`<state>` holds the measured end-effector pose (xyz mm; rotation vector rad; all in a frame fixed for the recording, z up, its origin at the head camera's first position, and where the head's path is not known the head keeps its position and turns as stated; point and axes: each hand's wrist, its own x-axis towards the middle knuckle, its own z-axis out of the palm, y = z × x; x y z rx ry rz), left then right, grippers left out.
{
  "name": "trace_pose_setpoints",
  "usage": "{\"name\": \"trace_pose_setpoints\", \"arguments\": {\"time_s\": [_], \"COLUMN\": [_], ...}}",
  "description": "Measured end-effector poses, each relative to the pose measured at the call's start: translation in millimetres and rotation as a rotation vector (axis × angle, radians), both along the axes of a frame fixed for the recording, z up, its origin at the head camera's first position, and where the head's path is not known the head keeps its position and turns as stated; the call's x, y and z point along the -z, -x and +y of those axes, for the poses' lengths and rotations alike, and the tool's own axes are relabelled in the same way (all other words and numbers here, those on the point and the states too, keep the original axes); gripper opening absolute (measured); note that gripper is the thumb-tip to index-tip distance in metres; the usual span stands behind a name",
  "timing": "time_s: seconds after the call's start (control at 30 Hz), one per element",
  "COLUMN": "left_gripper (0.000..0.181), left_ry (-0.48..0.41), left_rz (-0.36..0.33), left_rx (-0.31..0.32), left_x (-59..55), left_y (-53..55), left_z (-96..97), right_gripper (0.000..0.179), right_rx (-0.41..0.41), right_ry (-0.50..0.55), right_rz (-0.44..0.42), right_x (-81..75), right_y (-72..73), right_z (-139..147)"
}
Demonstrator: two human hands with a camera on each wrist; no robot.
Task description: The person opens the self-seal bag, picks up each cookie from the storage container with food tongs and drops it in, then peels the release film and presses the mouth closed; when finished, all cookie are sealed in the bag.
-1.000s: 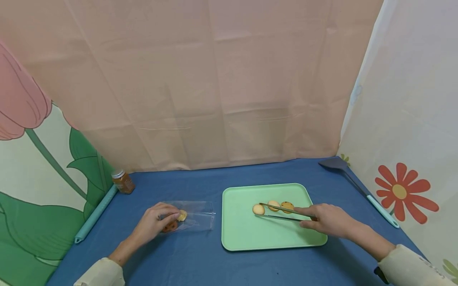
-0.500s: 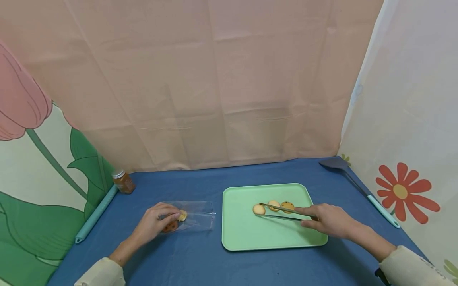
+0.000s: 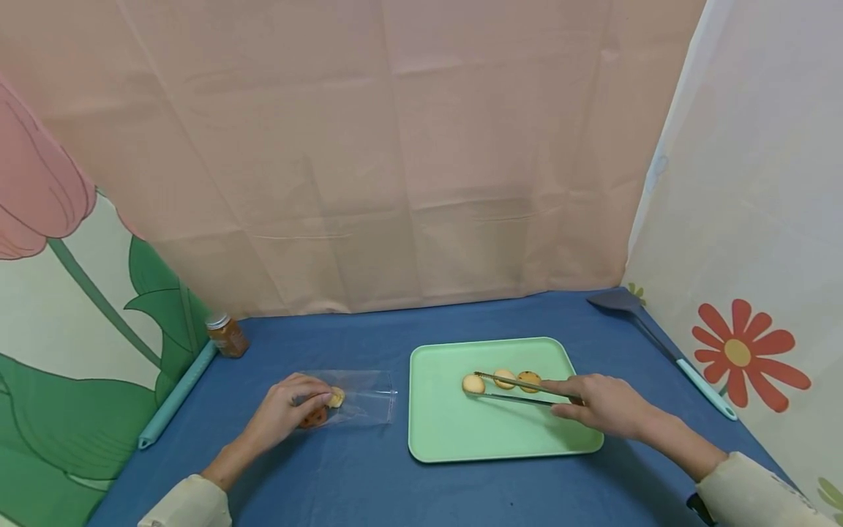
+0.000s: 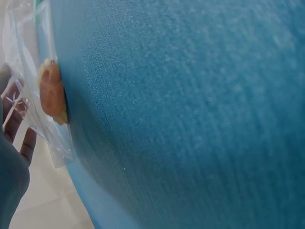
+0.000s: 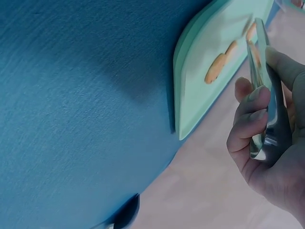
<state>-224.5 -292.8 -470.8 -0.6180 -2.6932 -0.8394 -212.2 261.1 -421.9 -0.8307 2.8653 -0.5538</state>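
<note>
My left hand (image 3: pixel 286 406) pinches the edge of a clear plastic bag (image 3: pixel 374 399) lying on the blue cloth. Inside are a pale cookie (image 3: pixel 336 397) and a reddish-brown, dark-dotted cookie (image 3: pixel 314 418), partly behind the fingers; the left wrist view shows the bag (image 4: pixel 61 155) edge-on. My right hand (image 3: pixel 602 402) grips metal tongs (image 5: pixel 276 129) over the light green tray (image 3: pixel 461 439). The tong tips lie on either side of a round plain cookie (image 3: pixel 473 384) at the tray's left. Behind the upper tong arm sit another plain cookie (image 3: pixel 504 377) and a chocolate-chip cookie (image 3: pixel 530 379).
A brown jar with a silver lid (image 3: pixel 227 336) stands at the back left, close to a rolled teal mat (image 3: pixel 176 395) along the left edge. A dark spatula with a pale blue handle (image 3: pixel 705 388) lies along the right edge. A curtain closes off the back.
The tongs and the plain cookie between their tips have shifted slightly left on the tray. The left hand and the bag have stayed in place.
</note>
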Motion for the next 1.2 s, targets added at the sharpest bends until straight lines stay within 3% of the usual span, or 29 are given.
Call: {"name": "trace_pose_setpoints", "arguments": {"time_s": [0.67,1.2], "left_gripper": [0.011,0.012], "left_ry": [-0.002,0.005], "left_rz": [0.033,0.027], "left_rx": [0.002,-0.007], "left_x": [2.6,1.4], "left_y": [-0.3,0.6], "left_z": [-1.1,-0.3], "right_gripper": [0.047,0.045], "right_rx": [-0.042,-0.172], "right_ry": [0.041,0.089], "right_rz": [0.013,0.017], "right_x": [-11.2,-24.1], "right_y": [-1.6,1.0], "right_z": [-18.1,-57.0]}}
